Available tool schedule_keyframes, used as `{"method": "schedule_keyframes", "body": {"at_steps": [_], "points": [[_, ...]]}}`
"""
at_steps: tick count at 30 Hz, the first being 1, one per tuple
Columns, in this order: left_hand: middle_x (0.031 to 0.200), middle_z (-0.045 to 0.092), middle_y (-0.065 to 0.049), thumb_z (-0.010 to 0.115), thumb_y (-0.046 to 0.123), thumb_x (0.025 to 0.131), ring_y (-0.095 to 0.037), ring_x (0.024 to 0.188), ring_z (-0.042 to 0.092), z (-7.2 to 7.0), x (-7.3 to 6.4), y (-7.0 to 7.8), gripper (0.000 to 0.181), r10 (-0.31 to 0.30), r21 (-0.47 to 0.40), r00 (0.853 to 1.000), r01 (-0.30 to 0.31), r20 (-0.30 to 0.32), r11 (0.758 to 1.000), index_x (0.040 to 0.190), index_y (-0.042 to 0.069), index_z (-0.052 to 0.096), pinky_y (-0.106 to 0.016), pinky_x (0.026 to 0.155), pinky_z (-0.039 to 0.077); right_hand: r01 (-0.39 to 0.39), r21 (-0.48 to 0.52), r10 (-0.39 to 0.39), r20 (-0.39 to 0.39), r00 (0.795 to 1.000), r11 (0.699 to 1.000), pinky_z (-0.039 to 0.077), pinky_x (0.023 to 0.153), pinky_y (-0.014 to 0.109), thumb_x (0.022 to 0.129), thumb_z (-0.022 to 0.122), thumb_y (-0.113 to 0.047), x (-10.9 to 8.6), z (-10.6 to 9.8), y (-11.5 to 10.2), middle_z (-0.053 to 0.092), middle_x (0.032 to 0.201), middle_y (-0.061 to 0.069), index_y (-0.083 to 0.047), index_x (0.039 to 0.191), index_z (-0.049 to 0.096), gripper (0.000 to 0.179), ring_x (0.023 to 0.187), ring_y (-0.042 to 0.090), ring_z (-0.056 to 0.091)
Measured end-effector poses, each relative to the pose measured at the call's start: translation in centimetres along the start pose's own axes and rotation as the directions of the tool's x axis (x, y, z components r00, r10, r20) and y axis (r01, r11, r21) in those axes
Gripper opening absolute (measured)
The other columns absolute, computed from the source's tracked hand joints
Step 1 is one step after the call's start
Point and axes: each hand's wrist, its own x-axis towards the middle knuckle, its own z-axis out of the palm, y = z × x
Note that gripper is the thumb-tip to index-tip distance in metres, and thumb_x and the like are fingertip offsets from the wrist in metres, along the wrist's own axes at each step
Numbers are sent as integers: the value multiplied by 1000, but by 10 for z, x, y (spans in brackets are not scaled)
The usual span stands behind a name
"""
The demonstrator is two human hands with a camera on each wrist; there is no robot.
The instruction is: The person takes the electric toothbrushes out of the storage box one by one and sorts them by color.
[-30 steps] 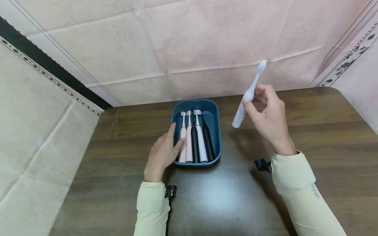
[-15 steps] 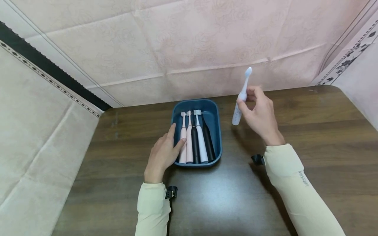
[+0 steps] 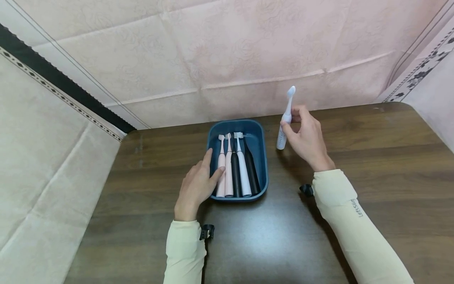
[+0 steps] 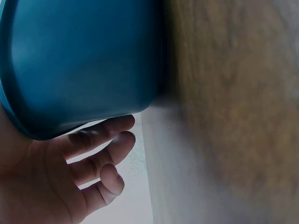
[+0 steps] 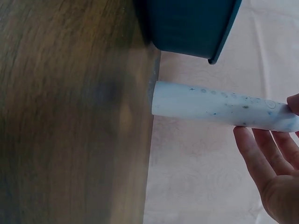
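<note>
A white electric toothbrush point(image 3: 281, 138) is pinched between the thumb and fingers of my right hand point(image 3: 307, 138). It stands nearly upright, brush head up, just right of a blue plastic box point(image 3: 263, 161). In the right wrist view the speckled lower handle point(image 5: 201, 103) shows in front of the wall. My left hand point(image 3: 195, 187) holds the box's left side, thumb over the rim and fingers along the outside. Inside the box lie two pink toothbrushes point(image 3: 220, 173), a black toothbrush point(image 3: 235, 173), a white toothbrush point(image 3: 244, 173) and a slim black handle point(image 3: 251, 169), its head hard to see.
The box stands on a brown wooden table point(image 3: 142, 221) near its back edge. Pale patterned wall covering point(image 3: 248, 51) rises right behind that edge. A strip of bare box floor shows along the box's right side.
My right hand has moved left and slightly toward me, bringing the toothbrush closer to the box and more upright. The left hand has stayed on the box.
</note>
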Motion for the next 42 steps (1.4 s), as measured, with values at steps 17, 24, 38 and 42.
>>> {"method": "schedule_keyframes", "body": {"at_steps": [17,24,38,42], "points": [[154,45,-18,58,45,103,-39,135,48,1,-1,-1,76,5,6,1000,-5,3,1000,164,19,21,-61,107,39,0,-16,0,5,1000,1000,50,81,44,99,66,-11,-1,7,4,63,124,19,2,129,52,35,111,29,62],[155,44,-18,58,45,103,-39,136,47,0,0,0,76,7,13,1000,-7,2,1000,164,18,21,-61,107,38,-2,-7,2,21,1000,1000,53,84,48,99,66,-10,-2,8,5,63,124,20,2,128,52,34,111,31,62],[155,44,-18,59,44,102,-40,135,48,1,1,0,76,8,19,1000,-8,-2,1000,163,18,22,-62,107,39,-11,9,11,36,999,1000,53,87,55,99,66,-10,-3,10,7,61,125,21,2,127,51,34,113,33,61],[154,45,-18,59,44,102,-40,135,48,0,1,0,76,13,19,1000,-13,-3,1000,163,18,22,-62,107,39,-8,12,7,36,999,1000,52,86,55,99,66,-10,-3,11,7,61,125,21,2,128,51,35,113,33,61]]}}
